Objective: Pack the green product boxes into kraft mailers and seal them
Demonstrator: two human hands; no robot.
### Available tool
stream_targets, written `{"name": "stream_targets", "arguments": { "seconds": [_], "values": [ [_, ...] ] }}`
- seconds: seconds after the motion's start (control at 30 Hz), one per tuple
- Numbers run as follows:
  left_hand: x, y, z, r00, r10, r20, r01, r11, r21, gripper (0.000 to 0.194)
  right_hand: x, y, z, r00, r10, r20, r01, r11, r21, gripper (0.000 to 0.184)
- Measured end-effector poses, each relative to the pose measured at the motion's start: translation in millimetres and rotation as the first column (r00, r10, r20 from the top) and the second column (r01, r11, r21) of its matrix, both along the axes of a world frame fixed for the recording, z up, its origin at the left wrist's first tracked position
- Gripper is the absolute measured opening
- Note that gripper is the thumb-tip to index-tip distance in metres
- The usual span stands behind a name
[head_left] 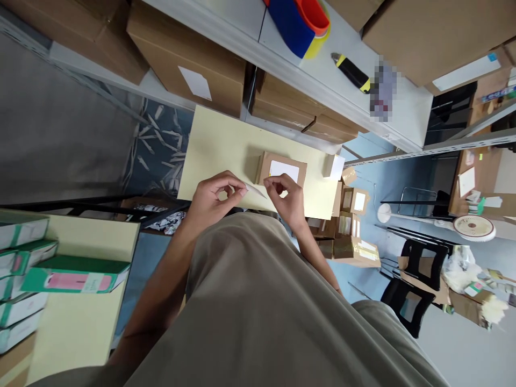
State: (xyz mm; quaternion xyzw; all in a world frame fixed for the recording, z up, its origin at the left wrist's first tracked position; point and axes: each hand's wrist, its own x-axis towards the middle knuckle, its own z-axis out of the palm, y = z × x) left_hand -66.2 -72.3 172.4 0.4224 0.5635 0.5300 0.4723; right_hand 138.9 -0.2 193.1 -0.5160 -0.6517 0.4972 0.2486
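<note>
My left hand [215, 196] is closed in a pinch on one end of a thin white strip of paper [257, 191], seen nearly edge-on. The strip points toward my right hand [288, 201], whose thumb and forefinger also meet in a pinch. Whether anything sits between those right fingertips is too small to make out. Just beyond both hands, a small brown cardboard box [264, 167] lies on the pale yellow tabletop [217, 145]. A white label [285, 171] covers much of its top, partly hidden by my right fingers.
A small white box [334, 167] stands at the table's right end. Above the far side runs a shelf [298, 75] with a tape dispenser [300, 24] and a yellow-black cutter [350, 71]. Cartons [357, 250] pile up at right; green boxes [76, 274] sit on another table at left.
</note>
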Motion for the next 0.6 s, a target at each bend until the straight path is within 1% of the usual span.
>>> {"name": "stream_targets", "arguments": {
  "seconds": [0.1,0.17,0.3,0.37,0.43,0.47,0.53,0.6],
  "values": [
    [-5.9,-1.0,-3.4,0.998,-0.017,-0.058,0.018,1.000,0.007,0.018,-10.7,-6.7,14.8,0.989,0.139,-0.043,-0.138,0.990,0.017,0.030],
    [-9.0,-2.1,-5.3,0.997,-0.022,-0.075,0.023,1.000,0.019,0.017,-18.2,-9.0,16.9,0.984,0.172,-0.046,-0.172,0.985,0.009,0.029],
    [-14.5,-5.0,-9.3,0.994,-0.046,-0.100,0.050,0.998,0.039,0.013,-30.3,-9.9,6.5,0.986,0.164,-0.001,-0.164,0.986,-0.013,0.027],
    [-17.9,-6.7,-15.0,0.991,-0.068,-0.118,0.072,0.997,0.034,0.012,-34.4,-9.8,-0.2,0.986,0.165,0.019,-0.165,0.986,-0.029,0.026],
    [-23.1,-8.5,-26.7,0.987,-0.074,-0.139,0.076,0.997,0.009,0.013,-37.2,-9.8,-5.9,0.987,0.158,0.037,-0.156,0.987,-0.042,0.024],
    [-27.0,-9.5,-35.2,0.986,-0.071,-0.153,0.070,0.997,-0.012,0.013,-37.9,-9.9,-8.5,0.988,0.146,0.042,-0.144,0.988,-0.047,0.023],
    [-38.8,-11.9,-57.4,0.981,-0.052,-0.188,0.039,0.997,-0.073,0.013,-37.7,-9.9,-12.9,0.993,0.108,0.042,-0.106,0.993,-0.055,0.021],
    [-57.3,-14.8,-84.7,0.972,-0.017,-0.235,-0.022,0.986,-0.166,0.012,-35.0,-10.1,-15.9,0.998,0.051,0.030,-0.049,0.996,-0.070,0.021]
  ]
}}
